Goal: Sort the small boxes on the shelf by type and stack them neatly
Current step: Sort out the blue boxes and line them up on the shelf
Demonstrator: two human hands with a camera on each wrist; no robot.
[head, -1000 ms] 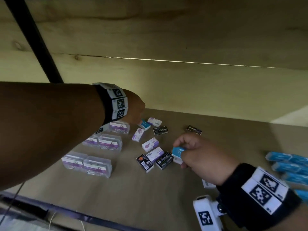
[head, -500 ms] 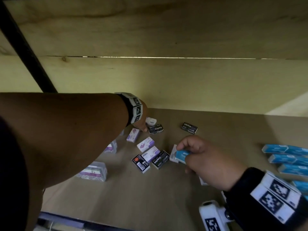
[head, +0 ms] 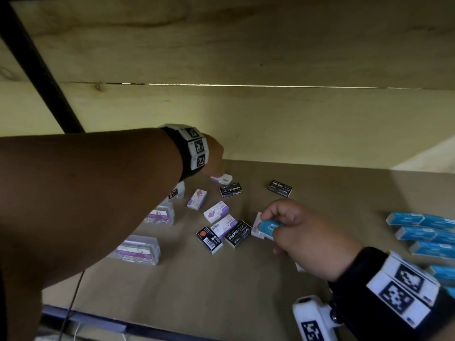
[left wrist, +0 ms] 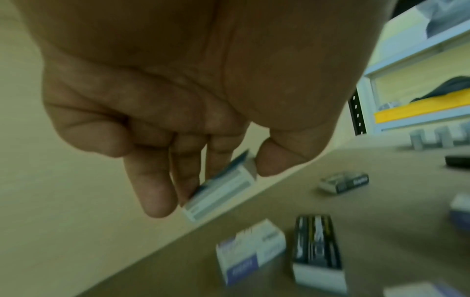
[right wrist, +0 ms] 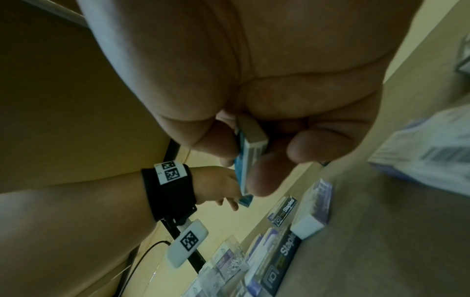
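My left hand (left wrist: 229, 176) reaches to the back of the shelf (head: 187, 279) and pinches a small blue-and-white box (left wrist: 221, 188) between thumb and fingers, just above the board. In the head view the left hand (head: 213, 166) hides that box. My right hand (head: 270, 222) grips a blue staples box (head: 267, 227) near the shelf's middle; the same blue staples box (right wrist: 250, 152) shows in the right wrist view. Loose on the shelf lie black staples boxes (head: 231, 190) and purple-and-white boxes (head: 216, 211).
Clear plastic clip boxes (head: 136, 249) stand at the left, partly behind my left forearm. Blue boxes (head: 423, 221) lie in rows at the right. The wooden back wall (head: 270, 124) and the upper board close the space. A dark rail (head: 110, 326) marks the front edge.
My left arm has reached further right and back, and the blue box that lay by its fingers is now in its pinch. The right hand keeps its blue box, almost still.
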